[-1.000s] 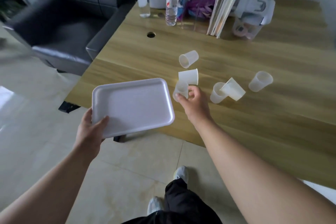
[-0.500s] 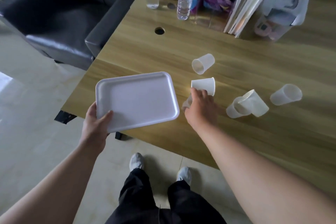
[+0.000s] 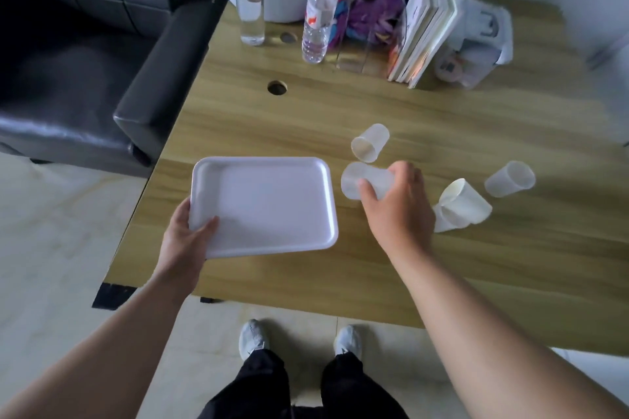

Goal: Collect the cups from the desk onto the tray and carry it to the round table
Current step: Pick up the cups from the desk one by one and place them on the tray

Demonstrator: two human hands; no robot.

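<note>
My right-hand fingers (image 3: 369, 190) wrap a translucent plastic cup (image 3: 366, 180), mouth facing the white tray (image 3: 272, 201). My left hand (image 3: 189, 241) grips the tray's near-left corner over the desk's (image 3: 442, 275) front-left edge. Four more cups lie tipped toward the desk's middle.

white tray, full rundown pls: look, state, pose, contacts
The white tray is a rectangular, matte, plastic-looking piece with rounded corners and a low raised rim. Nothing lies in it. It sits near the desk's front left corner, roughly level; whether it rests on the wood or is held just above cannot be told. The left hand grips its near left corner, thumb over the rim. The right hand, holding a translucent cup, is just off its right edge, not touching it.
</note>
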